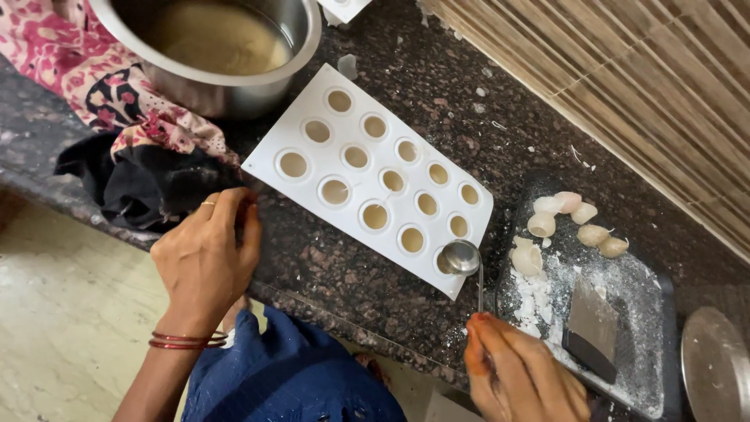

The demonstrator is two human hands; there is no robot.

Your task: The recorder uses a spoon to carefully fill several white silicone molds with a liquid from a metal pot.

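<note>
the right hand [522,375] sits low at the counter's [351,273] front edge, fingers closed tight around the thin handle of a small metal spoon [461,258]. the spoon's round bowl hangs right over the last cavity at the near right corner of the white mould [367,176], and it looks tilted toward that cavity. the mould lies at a slant across the dark speckled counter, three rows of round cavities, each showing pale tan filling.

the left hand [205,262] rests on the counter's front edge, just left of the mould and not touching it. its fingers are curled together, tips pressing down near a dark cloth [141,184]; no object shows in its grasp. a ring sits on one finger and red bangles [187,341] circle the wrist.

behind the cloth lies a pink floral fabric [86,78], and a steel pot [219,47] holding pale liquid stands partly on it, beyond the mould's far corner.

to the right of the mould lies a dark tray [648,344] dusted with white flakes. a handful of pale, small moulded pieces [566,223] cluster at its far end, and a flat scraper [591,328] lies on its middle. a round metal lid [715,367] shows at the right edge. a beige tiled wall [625,70] runs along the back.
</note>
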